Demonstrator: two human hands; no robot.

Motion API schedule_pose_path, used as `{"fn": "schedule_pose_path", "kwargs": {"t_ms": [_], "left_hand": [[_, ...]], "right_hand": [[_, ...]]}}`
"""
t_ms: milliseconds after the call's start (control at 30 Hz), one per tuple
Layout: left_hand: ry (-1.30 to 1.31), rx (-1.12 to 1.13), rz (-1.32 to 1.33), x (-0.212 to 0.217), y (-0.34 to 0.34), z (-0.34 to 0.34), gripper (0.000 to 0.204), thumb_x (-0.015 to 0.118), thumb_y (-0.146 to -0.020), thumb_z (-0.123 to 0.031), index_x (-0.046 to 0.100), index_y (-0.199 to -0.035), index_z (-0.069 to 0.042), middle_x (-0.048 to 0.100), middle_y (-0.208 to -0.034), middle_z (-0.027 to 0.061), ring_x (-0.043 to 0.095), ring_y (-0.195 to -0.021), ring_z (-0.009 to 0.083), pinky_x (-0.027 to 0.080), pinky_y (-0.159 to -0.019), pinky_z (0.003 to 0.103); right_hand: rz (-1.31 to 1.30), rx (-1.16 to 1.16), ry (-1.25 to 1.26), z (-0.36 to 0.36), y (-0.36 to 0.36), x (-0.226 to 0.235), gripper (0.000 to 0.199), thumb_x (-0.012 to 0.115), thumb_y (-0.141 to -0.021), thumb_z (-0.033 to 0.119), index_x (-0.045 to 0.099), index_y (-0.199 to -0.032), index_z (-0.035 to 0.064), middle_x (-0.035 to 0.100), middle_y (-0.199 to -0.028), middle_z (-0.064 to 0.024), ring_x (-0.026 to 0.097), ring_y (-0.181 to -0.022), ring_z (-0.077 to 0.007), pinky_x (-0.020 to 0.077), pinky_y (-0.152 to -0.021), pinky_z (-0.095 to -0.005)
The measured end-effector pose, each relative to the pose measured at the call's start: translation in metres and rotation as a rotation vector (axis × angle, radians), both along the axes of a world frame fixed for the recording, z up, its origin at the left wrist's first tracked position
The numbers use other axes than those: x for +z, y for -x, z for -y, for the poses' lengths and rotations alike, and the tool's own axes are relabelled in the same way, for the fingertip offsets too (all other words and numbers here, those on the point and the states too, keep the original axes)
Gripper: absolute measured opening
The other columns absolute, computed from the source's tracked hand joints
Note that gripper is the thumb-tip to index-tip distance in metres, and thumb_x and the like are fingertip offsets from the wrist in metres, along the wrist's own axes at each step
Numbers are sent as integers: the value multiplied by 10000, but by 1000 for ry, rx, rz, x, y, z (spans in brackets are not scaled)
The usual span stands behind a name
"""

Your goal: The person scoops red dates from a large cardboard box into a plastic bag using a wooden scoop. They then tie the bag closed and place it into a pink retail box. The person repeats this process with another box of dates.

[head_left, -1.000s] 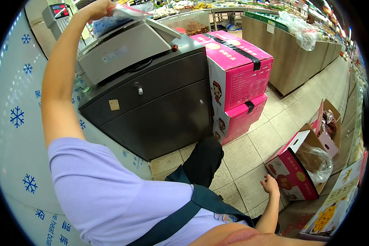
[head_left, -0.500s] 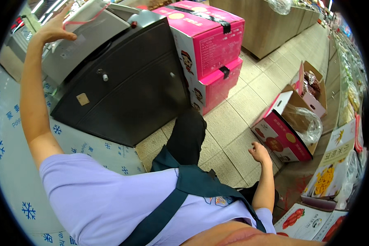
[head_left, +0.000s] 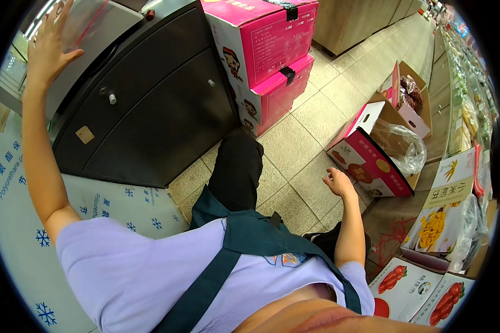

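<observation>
Clear plastic bag with a thin red strip lies at the upper left of the frame, against a pale grey machine, which stands on the dark tabletop of a black cabinet. The left hand is just beside the bag, its fingers spread wide and the thumb stretched out; I cannot tell whether the fingertips touch the film. The arm is raised, probably because the machine sits high and off to that side. The right hand, right of centre, hangs over the tiled floor, perhaps as a balance to the reach. Its fingers are loosely bent, but the palm is hidden, so I cannot tell how far they close or whether they hold anything.

Bag film looks thin, limp and glossy; the machine's casing is smooth and hard, the cabinet front flat with small pale knobs. At the upper centre, a pink box sits squarely on another, the lower box, probably to save floor space. Toward the right, an open cardboard carton has a crinkled plastic liner spilling over its edge, likely meant to protect its contents.
</observation>
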State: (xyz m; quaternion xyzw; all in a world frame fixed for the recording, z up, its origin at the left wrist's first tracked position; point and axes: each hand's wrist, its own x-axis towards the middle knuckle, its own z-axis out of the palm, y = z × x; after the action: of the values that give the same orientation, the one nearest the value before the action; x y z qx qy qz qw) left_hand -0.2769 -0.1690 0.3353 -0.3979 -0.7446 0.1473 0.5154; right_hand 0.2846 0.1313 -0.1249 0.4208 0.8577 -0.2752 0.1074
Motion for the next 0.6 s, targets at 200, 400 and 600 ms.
{"fn": "schedule_pose_path", "kwargs": {"t_ms": [200, 400, 600], "left_hand": [[129, -252, 82, -50, -72, -43, 1068, 818, -619, -361, 214, -1499, -344, 201, -1572, -22, 216, -1438, 224, 182, -1169, 492], [-15, -848, 567, -136, -101, -127, 781, 725, -780, -409, 410, -1391, -39, 472, -1387, 161, 428, -1300, 314, 298, -1089, 435], [-460, -1022, 745, -245, -103, -261, 659, 689, -846, -361, 440, -1329, 13, 463, -1344, 216, 433, -1251, 384, 320, -1063, 454]], "right_hand": [[7, -3, 3, -1, 11, -1, 459, 614, -885, 300, 549, -1231, 6, 621, -1162, -215, 599, -1076, -352, 479, -918, -426], [-543, -139, 174, -18, 47, -6, 452, 614, -905, 307, 551, -1215, -15, 625, -1139, -184, 613, -1045, -282, 474, -915, -370], [-863, -139, -147, -94, 130, 79, 552, 608, -904, 391, 525, -1245, -36, 584, -1186, -214, 554, -1139, -298, 438, -964, -367]]}}
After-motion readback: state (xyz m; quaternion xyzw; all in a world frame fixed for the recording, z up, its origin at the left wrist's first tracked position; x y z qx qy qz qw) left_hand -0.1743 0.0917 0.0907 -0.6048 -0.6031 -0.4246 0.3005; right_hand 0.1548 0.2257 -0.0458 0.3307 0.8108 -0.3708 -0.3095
